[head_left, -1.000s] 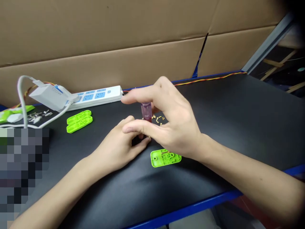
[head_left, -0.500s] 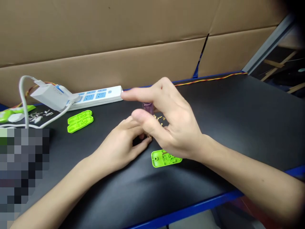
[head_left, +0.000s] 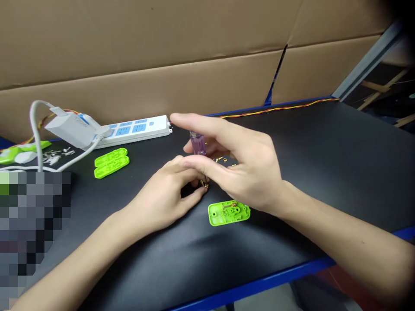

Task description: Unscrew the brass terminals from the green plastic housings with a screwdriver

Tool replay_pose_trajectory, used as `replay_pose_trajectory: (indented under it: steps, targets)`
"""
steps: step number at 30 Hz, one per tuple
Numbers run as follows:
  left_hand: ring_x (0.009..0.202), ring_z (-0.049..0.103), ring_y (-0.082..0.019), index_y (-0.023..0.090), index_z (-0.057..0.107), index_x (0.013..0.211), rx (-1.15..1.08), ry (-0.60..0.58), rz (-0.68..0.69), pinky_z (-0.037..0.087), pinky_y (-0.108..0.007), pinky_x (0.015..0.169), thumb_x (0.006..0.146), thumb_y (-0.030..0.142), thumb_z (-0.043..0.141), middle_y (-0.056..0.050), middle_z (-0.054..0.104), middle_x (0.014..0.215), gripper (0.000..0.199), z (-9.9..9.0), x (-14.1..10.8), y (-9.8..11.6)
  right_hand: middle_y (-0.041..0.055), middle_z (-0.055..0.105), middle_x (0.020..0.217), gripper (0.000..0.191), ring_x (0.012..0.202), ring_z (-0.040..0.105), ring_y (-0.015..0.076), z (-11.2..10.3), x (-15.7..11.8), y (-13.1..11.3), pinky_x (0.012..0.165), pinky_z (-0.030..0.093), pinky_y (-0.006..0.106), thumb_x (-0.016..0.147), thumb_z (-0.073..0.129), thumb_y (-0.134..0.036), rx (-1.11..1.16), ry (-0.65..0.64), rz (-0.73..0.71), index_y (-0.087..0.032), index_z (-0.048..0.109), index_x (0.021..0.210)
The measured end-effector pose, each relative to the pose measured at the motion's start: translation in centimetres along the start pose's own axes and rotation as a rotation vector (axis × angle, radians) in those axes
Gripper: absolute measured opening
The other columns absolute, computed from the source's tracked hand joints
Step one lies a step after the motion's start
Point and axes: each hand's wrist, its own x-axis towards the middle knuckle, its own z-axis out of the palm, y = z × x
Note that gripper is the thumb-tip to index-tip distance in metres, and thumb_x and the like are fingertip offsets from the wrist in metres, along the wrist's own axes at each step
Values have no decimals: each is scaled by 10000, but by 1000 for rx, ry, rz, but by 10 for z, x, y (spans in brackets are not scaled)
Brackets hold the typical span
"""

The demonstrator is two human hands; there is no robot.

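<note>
My right hand [head_left: 246, 160] is around the purple translucent handle of a screwdriver [head_left: 198, 143], its index finger stretched out past the top. The thin shaft points down to a small brass part [head_left: 205, 184], which my left hand [head_left: 165, 190] pinches low over the black table. Some of the left fingers are hidden behind the hand. Just in front of my right hand lies a bright green plastic shell half [head_left: 218, 218], with moulded ribs and a brass strip inside. More small brass pieces [head_left: 225, 160] lie behind, partly covered by my right hand.
Two green shell pieces [head_left: 112, 163] lie left of my hands. Behind them is a white power strip [head_left: 139, 131] with a plugged-in white adapter [head_left: 69, 129] and cable. Small white bits [head_left: 53, 157] lie at far left. A cardboard wall [head_left: 181, 82] closes off the back.
My right hand has turned about the screwdriver, its fingers shifting so that more of the purple handle and shaft shows. The left hand stays in place.
</note>
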Motion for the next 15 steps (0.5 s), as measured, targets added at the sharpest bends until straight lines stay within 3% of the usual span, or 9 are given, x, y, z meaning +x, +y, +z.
replay_pose_trajectory:
  steps: [7,15]
  targets:
    - [842,633,-205,195,660,936,104,59,11,478,-326,773,914,270,535,-17,713,940,147,-1,-3,-11,83,678,1209,364,939,667,109,1,-1,2,856,609,237,951,497,-147,2,-10,19,-53,554,1297]
    - [849,633,-202,184,664,914,100,56,33,479,-324,776,914,269,543,-21,708,955,149,2,1,-9,107,665,1248,355,933,671,110,3,-1,4,830,610,250,957,490,-147,-12,19,1,-47,549,1292]
